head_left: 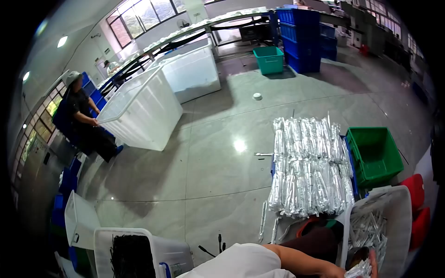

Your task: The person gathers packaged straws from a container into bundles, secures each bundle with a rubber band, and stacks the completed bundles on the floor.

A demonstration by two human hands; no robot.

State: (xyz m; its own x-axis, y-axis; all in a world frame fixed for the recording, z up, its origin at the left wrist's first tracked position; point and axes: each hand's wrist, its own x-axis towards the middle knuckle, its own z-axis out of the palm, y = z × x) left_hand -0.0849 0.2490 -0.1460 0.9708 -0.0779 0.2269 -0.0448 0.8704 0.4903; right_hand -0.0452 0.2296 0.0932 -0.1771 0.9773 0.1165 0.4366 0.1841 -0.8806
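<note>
Foil-wrapped sticks (359,268) gather in a silver bundle at the bottom right edge, between my two hands. My left arm crosses from the white sleeve to the right, and my left hand (339,272) meets the bundle's near side; its fingers are hidden or cut off. On the far side, fingers of my right hand (373,265) press against the foil, partly out of frame. Both hands are at a white bin (402,204), with many loose silver sticks (371,229) inside. Beyond my knees, rows of foil-wrapped bundles (310,167) lie stacked high.
A green crate (375,155) and red containers (419,227) stand at right. At lower left, a white bin (143,231) holds dark strands (132,257). A person (81,116) grips a large white tub (143,111). Blue crates (301,41) and a teal bin (269,60) stand farther back.
</note>
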